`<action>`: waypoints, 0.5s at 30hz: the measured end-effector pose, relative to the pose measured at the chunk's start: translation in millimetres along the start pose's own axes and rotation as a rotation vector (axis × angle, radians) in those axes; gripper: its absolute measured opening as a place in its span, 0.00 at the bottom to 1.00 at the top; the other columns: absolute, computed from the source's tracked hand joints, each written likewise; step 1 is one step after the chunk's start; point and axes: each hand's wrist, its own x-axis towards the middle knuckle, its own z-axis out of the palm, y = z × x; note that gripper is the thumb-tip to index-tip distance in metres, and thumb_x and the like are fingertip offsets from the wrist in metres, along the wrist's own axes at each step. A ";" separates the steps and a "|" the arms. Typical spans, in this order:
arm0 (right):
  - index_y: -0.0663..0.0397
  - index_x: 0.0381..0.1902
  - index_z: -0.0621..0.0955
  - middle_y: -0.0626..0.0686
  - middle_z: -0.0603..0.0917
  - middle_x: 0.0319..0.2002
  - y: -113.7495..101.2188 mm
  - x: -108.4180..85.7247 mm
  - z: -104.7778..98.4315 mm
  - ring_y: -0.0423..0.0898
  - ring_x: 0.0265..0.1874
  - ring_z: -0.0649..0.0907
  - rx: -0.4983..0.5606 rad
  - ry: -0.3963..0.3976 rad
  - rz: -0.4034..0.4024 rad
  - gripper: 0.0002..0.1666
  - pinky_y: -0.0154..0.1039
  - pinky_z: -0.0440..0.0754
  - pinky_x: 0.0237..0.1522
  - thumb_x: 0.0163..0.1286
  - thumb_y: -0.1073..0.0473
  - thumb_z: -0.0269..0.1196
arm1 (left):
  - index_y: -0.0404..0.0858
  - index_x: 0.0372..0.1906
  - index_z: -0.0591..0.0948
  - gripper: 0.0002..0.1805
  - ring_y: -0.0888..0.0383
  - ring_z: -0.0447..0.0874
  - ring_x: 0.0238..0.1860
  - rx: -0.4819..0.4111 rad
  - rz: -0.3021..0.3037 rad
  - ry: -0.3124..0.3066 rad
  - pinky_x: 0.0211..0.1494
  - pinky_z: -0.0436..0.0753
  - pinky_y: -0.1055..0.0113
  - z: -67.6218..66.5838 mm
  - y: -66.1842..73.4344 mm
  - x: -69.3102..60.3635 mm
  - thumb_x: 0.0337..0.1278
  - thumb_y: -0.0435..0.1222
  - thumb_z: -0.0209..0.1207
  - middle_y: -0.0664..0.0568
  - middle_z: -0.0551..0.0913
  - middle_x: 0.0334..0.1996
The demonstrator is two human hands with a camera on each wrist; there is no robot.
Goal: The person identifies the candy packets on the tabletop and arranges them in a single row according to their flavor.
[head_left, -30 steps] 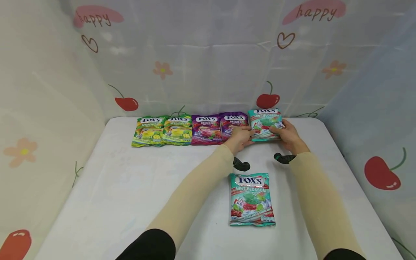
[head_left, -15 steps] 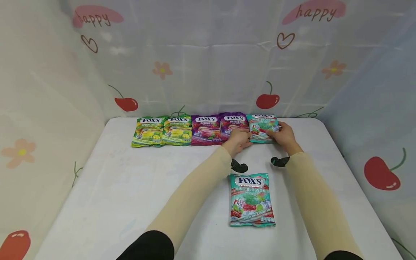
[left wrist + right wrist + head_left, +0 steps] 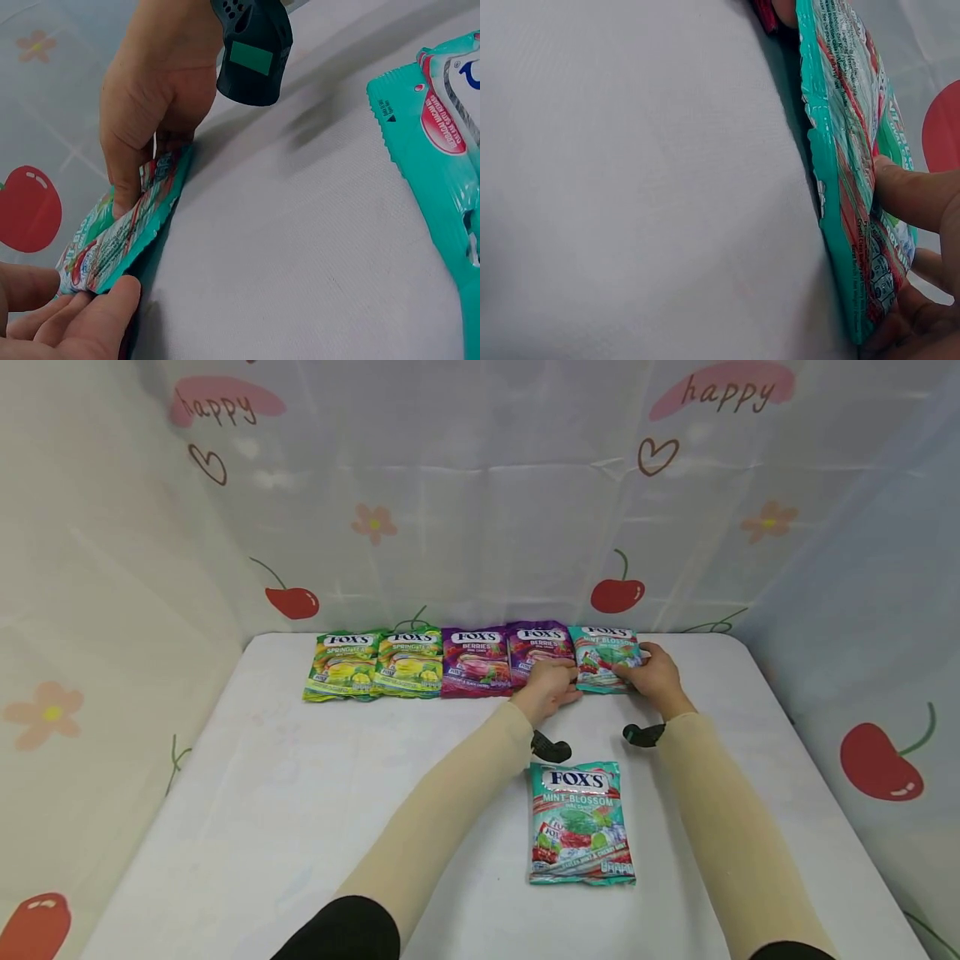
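A teal Mint Blossom candy bag [image 3: 606, 658] is at the right end of a row along the table's far edge, beside a purple Berries bag [image 3: 538, 647]. My right hand [image 3: 658, 679] grips its right side, thumb on the front and fingers curled at the edge, as the right wrist view shows. At its lower left corner my left hand [image 3: 547, 687] pinches the bag; in the left wrist view those fingers [image 3: 97, 319] sit at the bag's bottom edge. The left hand partly covers the purple bag's lower part.
Another purple bag [image 3: 476, 662] and two green-yellow Springtea bags [image 3: 408, 662] continue the row leftward. A second Mint Blossom bag [image 3: 579, 827] lies face up nearer the front, between the forearms. A printed curtain [image 3: 480, 543] stands behind the white table [image 3: 360, 793].
The teal bag has come down and slightly left to the row's right end, both hands moving with it. Over the last half second it has hardly moved.
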 end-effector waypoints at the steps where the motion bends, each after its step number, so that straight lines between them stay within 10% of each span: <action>1: 0.60 0.82 0.52 0.72 0.65 0.74 -0.6 -0.8 0.1 0.66 0.70 0.69 0.001 0.001 0.000 0.52 0.60 0.71 0.74 0.74 0.47 0.65 | 0.34 0.68 0.78 0.21 0.43 0.78 0.63 0.001 -0.001 0.000 0.64 0.85 0.52 -0.5 0.3 -0.8 0.74 0.28 0.55 0.38 0.75 0.69; 15: 0.62 0.81 0.54 0.70 0.68 0.70 12.2 -23.0 -7.1 0.62 0.63 0.71 0.002 0.009 0.041 0.51 0.58 0.75 0.68 0.76 0.36 0.57 | 0.37 0.70 0.77 0.22 0.43 0.83 0.62 0.138 0.031 -0.085 0.68 0.81 0.52 -21.7 -2.7 -19.0 0.77 0.32 0.54 0.41 0.80 0.66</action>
